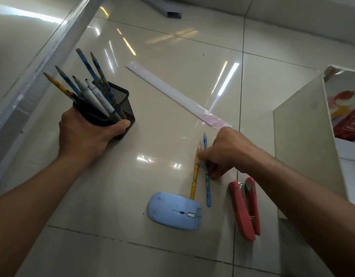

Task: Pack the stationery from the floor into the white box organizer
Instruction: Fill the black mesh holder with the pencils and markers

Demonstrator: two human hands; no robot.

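Note:
My left hand (86, 134) grips a black mesh pen holder (120, 102), tilted, with several pencils and markers sticking out of it. My right hand (226, 150) reaches down to the floor, fingers pinching a blue pencil (207, 188) that lies next to a yellow pencil (195, 176). A blue computer mouse (173, 210) lies just in front of the pencils. A red stapler (245, 208) lies to their right, under my right forearm. A long white ruler (172, 92) lies diagonally further away. The white box organizer (304, 132) stands at the right edge.
The floor is glossy beige tile with bright reflections. A grey metal table leg (43, 62) runs diagonally at the left. Another grey metal piece (166, 11) lies at the top. Red and orange items (350, 116) show inside the organizer.

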